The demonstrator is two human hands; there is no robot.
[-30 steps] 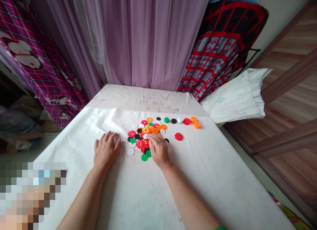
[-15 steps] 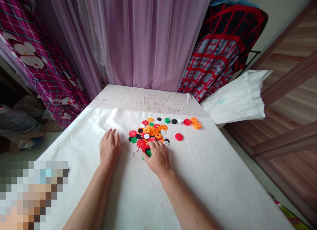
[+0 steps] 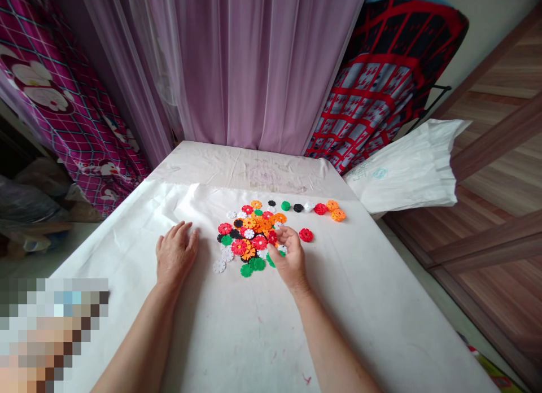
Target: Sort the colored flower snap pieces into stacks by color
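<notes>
A pile of small flower-shaped plastic discs [image 3: 249, 235] in red, orange, green, black and white lies on the white-covered table [image 3: 237, 336]. My right hand [image 3: 290, 257] is at the pile's right edge, with thumb and fingers curled in a pinch on a red disc [image 3: 272, 236]. Flat on the cloth to the left of the pile rests my left hand [image 3: 173, 254], fingers stretched out and holding nothing. A lone white disc [image 3: 219, 266] lies between that hand and the pile. A single red disc [image 3: 305, 234] sits just right of my right hand.
A short row of discs, ending in an orange one [image 3: 337, 214], runs along the back right. A white bag [image 3: 406, 167] lies off the table's right edge. Purple curtains [image 3: 254, 65] and patterned blankets [image 3: 381, 82] stand behind. Wooden floor lies to the right.
My right hand has moved from the pile's near edge to its right side and curled into a pinch. The green discs it covered now show. My left hand slid slightly left.
</notes>
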